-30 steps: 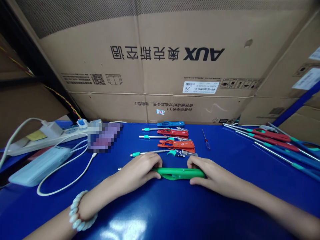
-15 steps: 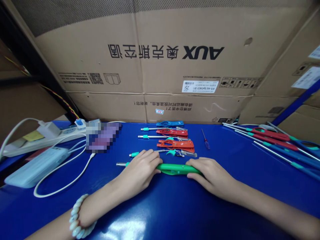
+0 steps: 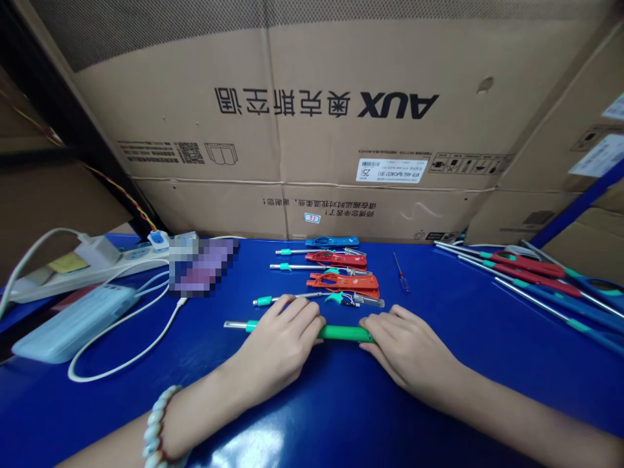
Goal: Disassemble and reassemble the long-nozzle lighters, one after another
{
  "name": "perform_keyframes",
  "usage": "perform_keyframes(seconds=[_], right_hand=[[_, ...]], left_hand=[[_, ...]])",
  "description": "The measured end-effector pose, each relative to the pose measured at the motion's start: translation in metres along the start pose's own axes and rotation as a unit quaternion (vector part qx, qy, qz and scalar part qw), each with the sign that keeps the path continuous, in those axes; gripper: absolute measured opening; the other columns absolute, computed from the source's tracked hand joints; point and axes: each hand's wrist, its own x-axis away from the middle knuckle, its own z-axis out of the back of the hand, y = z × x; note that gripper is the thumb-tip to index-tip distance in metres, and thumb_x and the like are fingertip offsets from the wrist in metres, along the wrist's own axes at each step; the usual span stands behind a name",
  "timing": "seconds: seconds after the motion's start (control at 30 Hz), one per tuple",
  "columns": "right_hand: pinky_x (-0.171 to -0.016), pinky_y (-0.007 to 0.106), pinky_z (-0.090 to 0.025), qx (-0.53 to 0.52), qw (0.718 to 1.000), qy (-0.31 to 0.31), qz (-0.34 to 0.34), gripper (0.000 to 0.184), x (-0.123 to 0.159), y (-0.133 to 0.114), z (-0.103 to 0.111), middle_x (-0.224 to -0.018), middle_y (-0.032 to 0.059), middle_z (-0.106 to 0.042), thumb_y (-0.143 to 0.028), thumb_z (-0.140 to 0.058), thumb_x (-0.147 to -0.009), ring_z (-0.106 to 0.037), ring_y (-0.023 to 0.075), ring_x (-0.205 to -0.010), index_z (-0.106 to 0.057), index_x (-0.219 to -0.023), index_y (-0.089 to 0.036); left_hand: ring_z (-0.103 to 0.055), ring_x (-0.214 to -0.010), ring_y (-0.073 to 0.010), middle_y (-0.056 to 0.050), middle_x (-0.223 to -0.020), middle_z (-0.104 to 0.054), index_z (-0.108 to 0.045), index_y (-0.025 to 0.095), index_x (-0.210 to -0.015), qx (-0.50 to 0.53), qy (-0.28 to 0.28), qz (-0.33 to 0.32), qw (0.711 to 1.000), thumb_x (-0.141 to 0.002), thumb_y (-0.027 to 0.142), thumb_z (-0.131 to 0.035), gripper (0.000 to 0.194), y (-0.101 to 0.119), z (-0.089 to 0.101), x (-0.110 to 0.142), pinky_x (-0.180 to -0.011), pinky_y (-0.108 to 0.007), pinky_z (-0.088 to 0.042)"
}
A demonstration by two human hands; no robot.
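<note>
A green long-reach lighter (image 3: 345,333) lies sideways over the blue table, its metal nozzle pointing left. My left hand (image 3: 287,335) is closed around its middle, near the teal collar. The right end is gripped by my right hand (image 3: 407,341), whose fingers cover that end. Just beyond are a lighter tube with a teal trigger and clear fuel tank (image 3: 371,301), and an orange lighter casing (image 3: 344,283). Farther back lie red casings (image 3: 336,260), more metal lighter tubes (image 3: 302,267) and a blue casing (image 3: 332,242).
A small screwdriver (image 3: 402,276) lies right of the casings. Several lighters (image 3: 541,279) are piled at the right. A power bank (image 3: 75,322), white cable, power strip (image 3: 53,278) and blurred-out phone (image 3: 209,265) occupy the left. A large cardboard box (image 3: 312,143) stands behind the table.
My two hands have closed more fully around the green lighter and moved slightly nearer each other. The gap visible along its casing earlier no longer shows.
</note>
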Motion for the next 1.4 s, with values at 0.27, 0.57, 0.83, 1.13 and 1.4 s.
perform_keyframes(seconds=[0.27, 0.57, 0.83, 1.13, 1.4], right_hand=[[-0.068, 0.032, -0.037, 0.048, 0.998, 0.04, 0.012, 0.038, 0.004, -0.015, -0.021, -0.069, 0.0039, -0.063, -0.021, -0.024, -0.102, -0.056, 0.0173, -0.059, -0.057, -0.085, -0.014], [-0.061, 0.03, -0.031, 0.054, 0.998, 0.003, 0.019, 0.032, 0.001, -0.005, -0.014, -0.063, 0.0016, -0.058, -0.014, -0.029, -0.098, -0.053, 0.0166, -0.054, -0.051, -0.075, -0.017], [-0.059, 0.029, -0.029, 0.076, 0.997, -0.007, -0.008, 0.033, -0.001, 0.018, -0.003, -0.062, 0.0034, -0.06, -0.022, -0.029, -0.1, -0.055, 0.0165, -0.053, -0.05, -0.076, -0.016], [-0.057, 0.029, -0.028, 0.072, 0.997, -0.02, -0.008, 0.028, -0.003, 0.016, -0.01, -0.064, 0.0033, -0.061, -0.02, -0.033, -0.099, -0.055, 0.0168, -0.053, -0.049, -0.076, -0.017], [-0.066, 0.032, -0.035, 0.07, 0.997, 0.005, 0.035, 0.024, 0.005, -0.012, -0.013, -0.069, 0.0045, -0.062, -0.002, -0.035, -0.087, -0.056, 0.019, -0.059, -0.054, -0.082, -0.015]], left_hand=[[-0.048, -0.078, -0.0217, -0.006, -0.083, -0.056, -0.059, 0.012, -0.091, -0.016, 0.01, -0.029, 0.999, -0.094, 0.012, -0.039, 0.02, 0.012, -0.006, 0.001, -0.077, -0.038, -0.039], [-0.052, -0.09, -0.0235, -0.008, -0.096, -0.06, -0.057, 0.013, -0.107, 0.018, -0.021, -0.021, 0.999, -0.095, 0.029, -0.05, 0.022, 0.0, 0.004, -0.003, -0.083, -0.039, -0.04], [-0.052, -0.097, -0.0268, -0.01, -0.1, -0.061, -0.059, 0.013, -0.104, -0.068, -0.14, 0.056, 0.986, -0.087, 0.032, -0.063, 0.026, -0.038, 0.031, -0.006, -0.085, -0.039, -0.038], [-0.056, -0.074, -0.0209, -0.005, -0.083, -0.063, -0.057, 0.014, -0.084, -0.058, -0.219, 0.076, 0.971, -0.091, 0.022, -0.058, 0.01, -0.041, 0.029, -0.002, -0.072, -0.032, -0.035], [-0.053, -0.066, -0.0227, -0.005, -0.076, -0.059, -0.05, 0.016, -0.08, -0.028, -0.17, -0.005, 0.985, -0.091, 0.017, -0.052, 0.011, 0.011, 0.004, -0.003, -0.069, -0.036, -0.037]])
